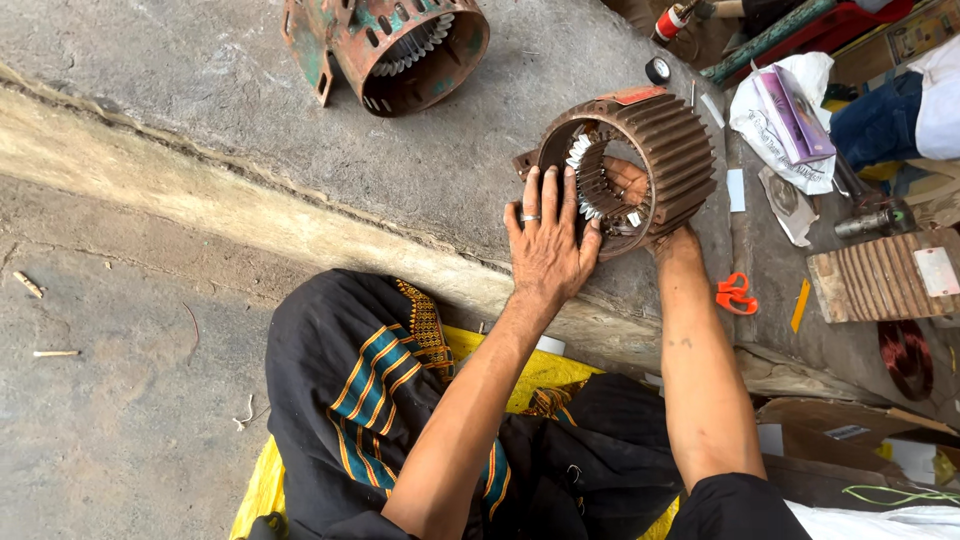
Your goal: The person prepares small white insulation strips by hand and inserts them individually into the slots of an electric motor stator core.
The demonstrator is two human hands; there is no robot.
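A ribbed brown motor stator housing (680, 150) lies on its side on the concrete ledge, its open end towards me. White slips of insulating paper (580, 152) stick out of its inner slots. My left hand (547, 245), with a ring on one finger, rests flat with fingers apart against the near rim of the housing. My right hand (628, 180) reaches inside the bore from the right, its fingers on the slotted core; whether it holds anything is hidden.
A second rusty green-and-brown housing (400, 45) lies at the top of the ledge. Orange scissors (735, 293), a white bag (790, 110), a ribbed wooden block (880, 280) and a copper wire coil (908, 358) sit to the right. My lap, in black cloth, is below.
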